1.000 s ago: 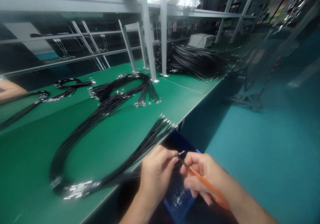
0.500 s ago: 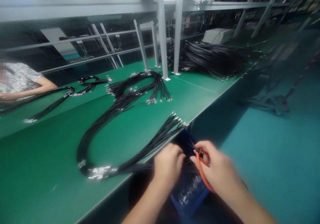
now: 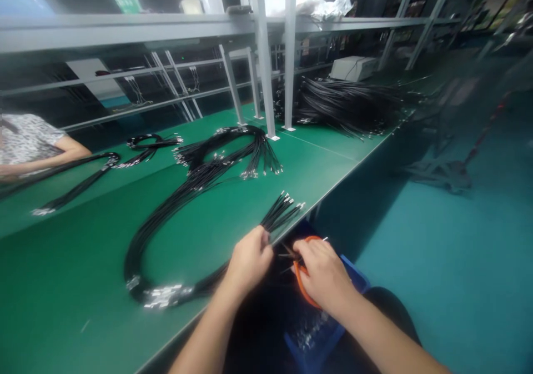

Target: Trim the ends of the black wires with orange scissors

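Note:
My left hand [image 3: 250, 256] is closed around black cables [image 3: 210, 280] at the table's front edge. Their pale-tipped ends [image 3: 287, 203] fan out beyond my fist, while the other side runs back to a bend banded with pale labels or connectors. In my right hand [image 3: 327, 274] are scissors [image 3: 306, 293] with orange handles. Their dark blades point left toward the cables, a little apart from my left hand. Whether the blades touch a cable is too blurred to tell. Below my hands, a blue bin [image 3: 310, 346] holds small whitish bits.
A looped cable bundle [image 3: 233, 135] lies farther back on the green table [image 3: 79, 263]. A large cable heap [image 3: 345, 101] rests behind the shelf posts [image 3: 266, 85]. A co-worker's arm [image 3: 66, 154] is at left beside more cables. A white box [image 3: 353, 68] stands behind the heap.
My left hand has moved left and slightly up, onto the cables nearer the fanned ends. My right hand with the scissors has also shifted left. The view has tilted slightly.

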The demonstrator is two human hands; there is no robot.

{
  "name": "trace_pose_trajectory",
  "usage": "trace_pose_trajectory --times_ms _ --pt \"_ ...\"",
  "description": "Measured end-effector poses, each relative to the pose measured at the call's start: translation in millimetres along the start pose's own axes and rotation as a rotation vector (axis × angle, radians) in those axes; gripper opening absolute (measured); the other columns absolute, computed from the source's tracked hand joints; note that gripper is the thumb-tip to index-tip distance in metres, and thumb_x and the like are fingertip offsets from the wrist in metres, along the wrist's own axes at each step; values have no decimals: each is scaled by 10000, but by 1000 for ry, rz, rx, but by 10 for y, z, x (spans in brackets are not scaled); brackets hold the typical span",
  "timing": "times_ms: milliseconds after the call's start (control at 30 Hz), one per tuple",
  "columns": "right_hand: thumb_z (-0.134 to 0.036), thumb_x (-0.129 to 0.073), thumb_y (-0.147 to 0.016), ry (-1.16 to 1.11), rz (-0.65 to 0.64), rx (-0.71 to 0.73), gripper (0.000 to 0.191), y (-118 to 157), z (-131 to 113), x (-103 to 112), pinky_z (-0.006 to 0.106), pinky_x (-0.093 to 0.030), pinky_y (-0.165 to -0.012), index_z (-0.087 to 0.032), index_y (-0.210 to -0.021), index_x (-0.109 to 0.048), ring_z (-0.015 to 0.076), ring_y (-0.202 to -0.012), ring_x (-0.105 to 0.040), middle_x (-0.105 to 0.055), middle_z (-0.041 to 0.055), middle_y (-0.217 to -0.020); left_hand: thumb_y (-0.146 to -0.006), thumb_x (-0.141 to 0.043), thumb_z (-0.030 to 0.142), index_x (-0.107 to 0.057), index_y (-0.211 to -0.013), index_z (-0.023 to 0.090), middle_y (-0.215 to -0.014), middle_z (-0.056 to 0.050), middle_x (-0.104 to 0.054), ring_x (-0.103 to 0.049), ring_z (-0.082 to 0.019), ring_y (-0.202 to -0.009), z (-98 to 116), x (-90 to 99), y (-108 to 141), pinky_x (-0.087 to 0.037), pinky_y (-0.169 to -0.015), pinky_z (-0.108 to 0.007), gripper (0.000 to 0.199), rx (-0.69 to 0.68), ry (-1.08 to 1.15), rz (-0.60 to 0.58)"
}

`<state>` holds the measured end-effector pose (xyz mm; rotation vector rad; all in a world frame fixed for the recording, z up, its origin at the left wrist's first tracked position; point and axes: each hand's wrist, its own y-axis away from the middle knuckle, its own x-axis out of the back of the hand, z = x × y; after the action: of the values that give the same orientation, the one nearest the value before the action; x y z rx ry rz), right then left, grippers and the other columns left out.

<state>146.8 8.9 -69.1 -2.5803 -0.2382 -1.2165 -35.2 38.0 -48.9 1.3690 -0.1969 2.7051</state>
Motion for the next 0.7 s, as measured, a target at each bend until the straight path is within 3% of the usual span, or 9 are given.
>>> trace_pose_trajectory --times_ms 67,133,233,333,400,467,567,700 --pt "-54 -569 -711 -46 -108 -83 174 36 32 -98 324 -416 -648 -205 -797 -578 246 -698 -622 -647 44 -681 -756 -474 93 -445 -724 202 -896 -35 -653 -602 -184 -933 -96 77 -27 -443 -740 -262 117 -43 136 -90" --pt "-72 -632 -662 -127 -177 -128 182 102 81 -178 253 -360 -497 -223 -736 -564 193 -511 -594 -606 -23 -534 -761 -471 98 -468 -793 195 -886 -33 -664 -626 -163 -843 -157 104 -40 -465 -669 -236 102 -58 243 -169" --pt "-109 -670 -646 -276 -184 -201 197 169 160 -221 223 -339 -453 -240 -719 -542 161 -470 -585 -601 -56 -516 -789 -513 158 -518 -976 187 -823 -16 -656 -613 -142 -693 -79 50 -53 -458 -580 -219 190 -66 345 -238" --pt "-197 -602 -758 -414 -8 -299 131 149 228 -176 252 -430 -579 -250 -840 -513 178 -635 -635 -651 -19 -682 -812 -565 238 -571 -1057 203 -862 -21 -651 -593 -146 -722 195 -52 -77 -460 -635 -236 248 -98 468 -222" --pt "-283 -539 -826 -497 157 -367 160 114 251 -102 285 -461 -674 -245 -957 -455 189 -753 -637 -645 16 -803 -841 -545 254 -604 -1025 208 -870 -25 -648 -584 -147 -732 403 -116 -84 -454 -653 -241 198 -108 544 -177" --pt "-349 -502 -849 -572 272 -409 219 90 238 0 294 -477 -671 -235 -1009 -404 181 -747 -623 -614 23 -829 -854 -536 253 -630 -952 205 -869 -28 -637 -574 -144 -724 563 -170 -67 -445 -638 -236 144 -111 568 -125" --pt "-329 -585 -801 -920 366 -436 264 90 138 173 251 -464 -575 -231 -991 -430 125 -600 -565 -583 -20 -770 -835 -572 248 -642 -832 187 -823 -25 -617 -560 -137 -685 670 -230 2 -429 -602 -229 93 -82 597 -83" --pt "-179 -698 -702 -1406 455 -437 340 112 -35 341 224 -457 -611 -222 -966 -487 103 -634 -575 -633 -27 -784 -802 -628 272 -648 -773 170 -730 -12 -609 -548 -127 -634 670 -272 96 -422 -586 -226 108 -18 725 -126"
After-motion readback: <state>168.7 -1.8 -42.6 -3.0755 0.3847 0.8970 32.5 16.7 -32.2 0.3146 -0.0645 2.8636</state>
